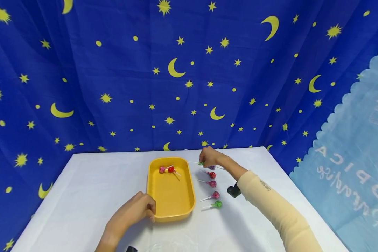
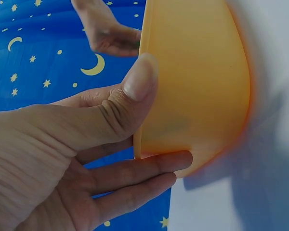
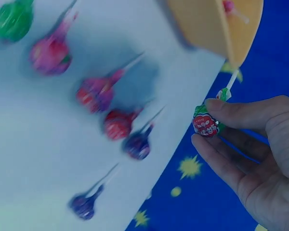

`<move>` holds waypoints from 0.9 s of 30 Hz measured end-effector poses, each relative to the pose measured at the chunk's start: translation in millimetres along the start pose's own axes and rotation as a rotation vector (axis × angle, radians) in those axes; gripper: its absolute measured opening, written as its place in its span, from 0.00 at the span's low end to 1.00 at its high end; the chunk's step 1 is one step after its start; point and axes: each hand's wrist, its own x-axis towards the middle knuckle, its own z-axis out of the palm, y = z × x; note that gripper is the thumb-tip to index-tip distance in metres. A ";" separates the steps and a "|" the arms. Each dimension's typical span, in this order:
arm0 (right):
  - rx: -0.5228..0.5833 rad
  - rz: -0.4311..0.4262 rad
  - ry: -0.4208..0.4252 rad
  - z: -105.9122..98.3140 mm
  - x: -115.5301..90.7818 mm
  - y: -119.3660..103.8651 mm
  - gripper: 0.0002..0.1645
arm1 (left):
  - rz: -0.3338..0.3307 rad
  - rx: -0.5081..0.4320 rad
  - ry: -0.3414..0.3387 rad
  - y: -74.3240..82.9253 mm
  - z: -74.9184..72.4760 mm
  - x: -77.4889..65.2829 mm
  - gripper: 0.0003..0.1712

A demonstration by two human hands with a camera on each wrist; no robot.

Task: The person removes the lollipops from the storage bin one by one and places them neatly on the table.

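Nearest to the camera, left hand (image 1: 135, 210) at about 7 o'clock of the yellow tray (image 1: 189, 204), gripped its near rim, thumb (image 2: 135, 91) pressed on the inner wall and fingers curled under the outside. Farther off, right hand (image 1: 210, 156) at 1 o'clock of the tray, just above the white table (image 1: 82, 182), pinched a green-wrapped lollipop (image 3: 207, 122) between thumb and fingertips, stick pointing toward the tray, other fingers loosely bent. Lay inside the tray at its far end: two lollipops (image 1: 167, 169), pink and red. Lay in a row on the table at 3 o'clock of the tray, below the right hand: several more wrapped lollipops (image 1: 212, 183), ending with a green one (image 1: 218, 204).
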 end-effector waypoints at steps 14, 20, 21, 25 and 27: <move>-0.027 0.151 -0.042 14.2 -24.5 47.4 0.13 | 0.009 -0.001 0.014 -0.1 -0.8 -1.0 0.11; -0.018 0.183 -0.058 21.6 -32.0 54.5 0.12 | 0.028 -0.031 0.003 -0.5 -0.8 -1.0 0.11; -0.019 0.185 -0.054 22.4 -32.7 55.6 0.12 | 0.029 -0.031 0.003 -0.5 -0.8 -0.9 0.11; -0.008 0.198 -0.043 24.4 -34.4 59.4 0.12 | 0.027 -0.029 0.009 -0.3 -0.7 -0.6 0.11; 0.001 0.210 -0.045 25.0 -35.4 61.3 0.12 | 0.023 -0.034 0.007 0.0 -1.0 -0.5 0.11</move>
